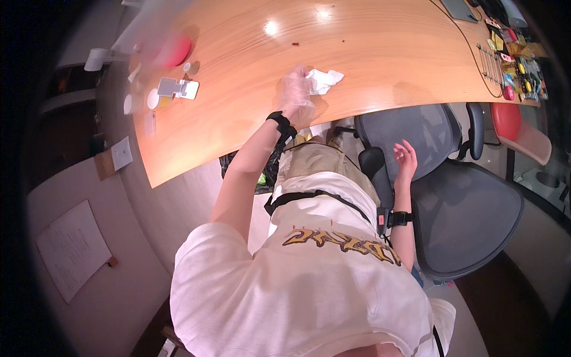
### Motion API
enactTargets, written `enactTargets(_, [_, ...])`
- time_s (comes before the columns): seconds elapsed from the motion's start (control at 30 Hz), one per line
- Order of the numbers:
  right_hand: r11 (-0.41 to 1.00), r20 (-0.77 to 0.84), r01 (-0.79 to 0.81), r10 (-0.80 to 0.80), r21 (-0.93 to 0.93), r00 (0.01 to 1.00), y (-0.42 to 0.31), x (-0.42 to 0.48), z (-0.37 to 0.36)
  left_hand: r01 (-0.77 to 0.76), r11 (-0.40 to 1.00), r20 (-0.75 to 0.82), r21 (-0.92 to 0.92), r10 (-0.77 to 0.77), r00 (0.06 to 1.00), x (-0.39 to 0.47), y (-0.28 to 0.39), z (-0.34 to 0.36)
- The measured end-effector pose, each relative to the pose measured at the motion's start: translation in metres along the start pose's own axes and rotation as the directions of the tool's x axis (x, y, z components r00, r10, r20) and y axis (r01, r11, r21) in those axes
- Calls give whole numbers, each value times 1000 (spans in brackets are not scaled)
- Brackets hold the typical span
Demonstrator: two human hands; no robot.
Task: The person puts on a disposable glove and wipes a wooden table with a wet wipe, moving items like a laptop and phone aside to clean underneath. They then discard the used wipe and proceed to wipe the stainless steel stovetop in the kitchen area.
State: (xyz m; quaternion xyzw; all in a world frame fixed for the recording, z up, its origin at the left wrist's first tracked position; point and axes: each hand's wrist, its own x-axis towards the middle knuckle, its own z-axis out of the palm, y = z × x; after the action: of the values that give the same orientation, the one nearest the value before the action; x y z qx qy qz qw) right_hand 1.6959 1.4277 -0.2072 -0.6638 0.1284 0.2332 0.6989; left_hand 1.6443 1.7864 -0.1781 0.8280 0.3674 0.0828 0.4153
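Note:
My left hand (pixel 295 91), in a clear plastic glove, holds a crumpled white tissue or cloth (pixel 324 81) over the near part of the wooden table (pixel 392 58). A black strap with a small device is on that wrist. Bare of any glove, my right hand (pixel 405 156) hangs beside my body in front of the grey office chair, its fingers apart and nothing seen in them. Small dark bits (pixel 295 43) lie on the table beyond the tissue.
At the table's left stand a white phone stand (pixel 178 88), cups (pixel 153 99) and a blurred red object (pixel 177 51). A cable, a wire rack (pixel 490 64) and jars are at the right. Office chairs (pixel 466 218) stand close on my right; a black bag (pixel 229 167) is under the table edge.

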Motion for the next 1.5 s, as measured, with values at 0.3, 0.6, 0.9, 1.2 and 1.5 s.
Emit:
enactTargets(0.3, [996,125,57,-48,-68,991,-10,-4,75,-502,776,-17,382,550,835,-28,-7,-27])
enactTargets(0.6, [996,26,13,-11,-84,1000,-9,-28,98,-707,604,333,368,625,706,4,-18,47])
enactTargets(0.9, [986,-29,-137,135,-91,990,10,-28,88,-520,751,149,407,507,849,-1,-86,-36])
enactTargets(1.2, [981,7,-170,172,-97,985,11,-19,104,-463,580,297,670,361,884,-12,-120,-120])
enactTargets(1.5, [972,79,-143,160,-184,984,1,-13,127,-436,741,204,511,389,899,-27,-74,-55])
